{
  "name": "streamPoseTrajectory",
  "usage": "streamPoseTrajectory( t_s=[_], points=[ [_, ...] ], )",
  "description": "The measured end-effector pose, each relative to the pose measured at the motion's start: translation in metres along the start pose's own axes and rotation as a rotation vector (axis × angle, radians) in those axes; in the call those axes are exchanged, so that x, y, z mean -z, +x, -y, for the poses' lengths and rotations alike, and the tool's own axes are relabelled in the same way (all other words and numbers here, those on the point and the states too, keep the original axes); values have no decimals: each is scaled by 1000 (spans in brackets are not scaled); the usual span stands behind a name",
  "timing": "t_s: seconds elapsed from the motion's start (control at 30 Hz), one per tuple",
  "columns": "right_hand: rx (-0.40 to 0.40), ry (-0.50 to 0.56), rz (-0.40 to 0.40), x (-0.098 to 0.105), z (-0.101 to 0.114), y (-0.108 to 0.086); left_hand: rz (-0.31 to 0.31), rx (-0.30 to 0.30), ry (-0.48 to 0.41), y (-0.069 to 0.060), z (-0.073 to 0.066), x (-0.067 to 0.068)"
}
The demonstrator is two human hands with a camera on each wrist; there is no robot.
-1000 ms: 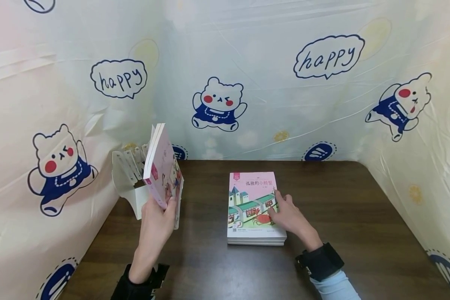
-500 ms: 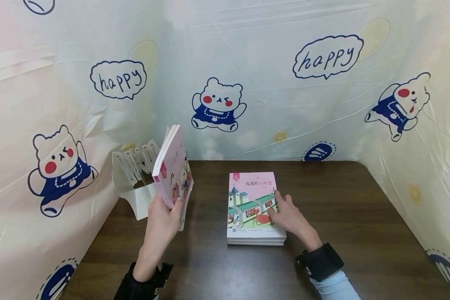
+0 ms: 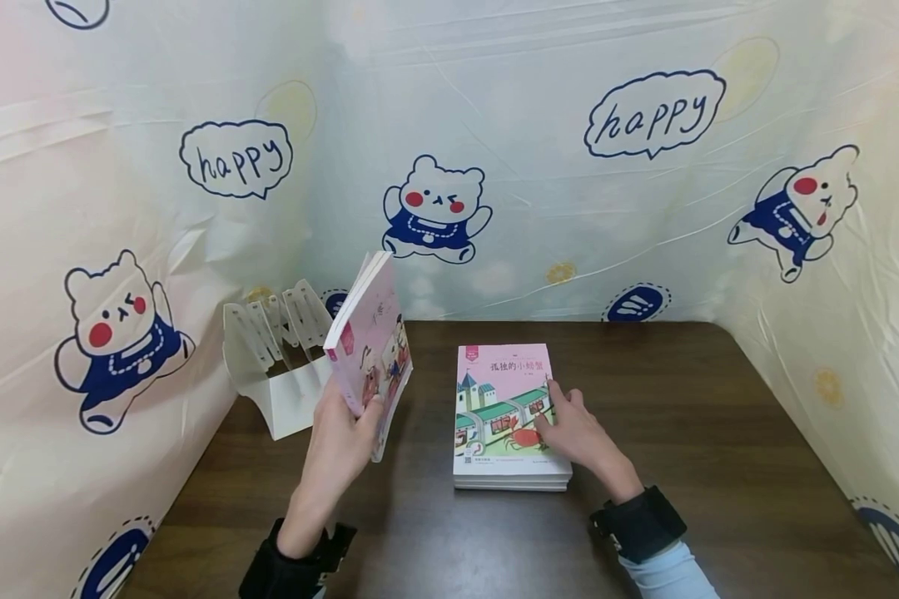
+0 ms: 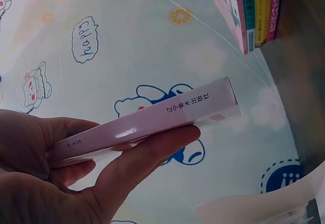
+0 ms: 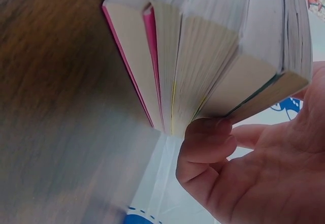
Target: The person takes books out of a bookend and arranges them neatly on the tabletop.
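My left hand (image 3: 342, 437) grips a pink paperback picture book (image 3: 367, 333) by its lower part, thumb on the front cover. The book stands nearly upright, its spine (image 4: 147, 122) showing in the left wrist view. My right hand (image 3: 588, 433) holds the right side of a stack of picture books (image 3: 504, 358) on the table. Its thumb lies on the top cover; curled fingers (image 5: 205, 145) touch the page edges in the right wrist view. The top cover shows a castle and a red crab. In the left wrist view, pink, teal, yellow and magenta spines (image 4: 261, 10) show.
A white slotted rack (image 3: 292, 403) stands at the back left of the brown wooden table (image 3: 449, 549), just left of the held book. A pale printed curtain (image 3: 532, 191) with bears and "happy" bubbles encloses the back and both sides.
My left hand has carried the pink book steadily to the right, away from the white rack and toward the stack. The right hand and the stack have stayed in place.
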State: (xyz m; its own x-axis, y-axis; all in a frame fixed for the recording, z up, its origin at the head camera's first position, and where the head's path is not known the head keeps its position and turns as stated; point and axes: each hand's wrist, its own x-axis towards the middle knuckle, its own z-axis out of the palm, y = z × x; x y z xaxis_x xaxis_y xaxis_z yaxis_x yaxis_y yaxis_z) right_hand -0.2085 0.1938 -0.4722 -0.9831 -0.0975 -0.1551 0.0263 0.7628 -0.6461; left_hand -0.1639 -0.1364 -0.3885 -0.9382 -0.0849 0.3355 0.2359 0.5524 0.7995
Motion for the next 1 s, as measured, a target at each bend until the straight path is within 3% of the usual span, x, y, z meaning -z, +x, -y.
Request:
streamPoseTrajectory(
  t_s=[0.27,0.67,1.0],
  points=[
    [-3,0,3,0,1,0,62,-24,-26,1,-2,-7],
    [-7,-1,-2,0,1,0,103,-59,-63,0,-2,-13],
    [22,-25,-30,0,1,1,158,-29,-93,0,-4,-17]
  ],
)
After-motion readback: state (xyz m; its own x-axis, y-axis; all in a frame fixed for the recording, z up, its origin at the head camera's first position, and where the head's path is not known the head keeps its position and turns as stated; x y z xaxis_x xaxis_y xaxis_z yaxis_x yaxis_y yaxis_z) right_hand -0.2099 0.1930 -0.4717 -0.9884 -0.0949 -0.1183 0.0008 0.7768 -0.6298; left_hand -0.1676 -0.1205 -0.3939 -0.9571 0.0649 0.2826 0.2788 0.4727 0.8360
